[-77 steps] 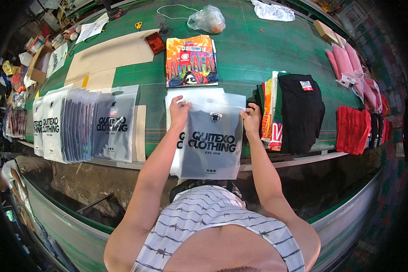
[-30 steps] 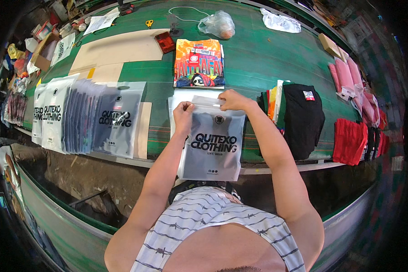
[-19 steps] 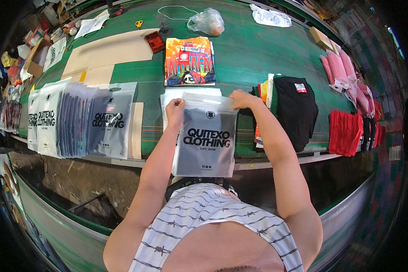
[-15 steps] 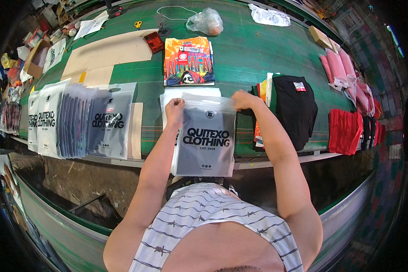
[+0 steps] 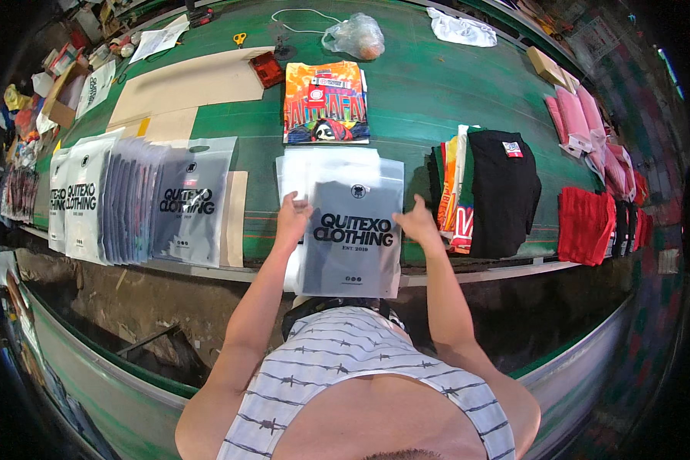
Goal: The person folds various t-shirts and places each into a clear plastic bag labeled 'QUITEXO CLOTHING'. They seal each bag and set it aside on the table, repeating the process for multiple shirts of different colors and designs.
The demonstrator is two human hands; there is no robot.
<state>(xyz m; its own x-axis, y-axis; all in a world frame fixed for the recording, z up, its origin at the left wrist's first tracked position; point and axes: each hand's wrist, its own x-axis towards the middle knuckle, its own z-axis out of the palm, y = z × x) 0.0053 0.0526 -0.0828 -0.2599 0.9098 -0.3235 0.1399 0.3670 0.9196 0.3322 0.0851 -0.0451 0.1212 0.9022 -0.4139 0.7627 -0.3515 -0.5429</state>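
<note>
A translucent printed bag (image 5: pixel 349 261) with dark folded cloth inside lies at the table's near edge, over a pile of white bags (image 5: pixel 293 165). My left hand (image 5: pixel 291 217) is at the bag's left side with its fingers apart. My right hand (image 5: pixel 415 220) is at its right side, thumb toward the bag and index finger raised, open. Just beyond stands a pile of colourful printed shirts (image 5: pixel 325 103).
Filled bags (image 5: pixel 92 211) line the left of the green table (image 5: pixel 429 84). Folded black shirts (image 5: pixel 502 199), red garments (image 5: pixel 583 226) and pink packages (image 5: pixel 571 123) are at the right. Cardboard sheets (image 5: pixel 184 77), scissors (image 5: pixel 240 38) and a plastic sack (image 5: pixel 351 34) lie farther back.
Both hands have left the bag's top edge and moved down along its sides with fingers apart. The bag's top now lies flat, and my right hand has moved out to the right.
</note>
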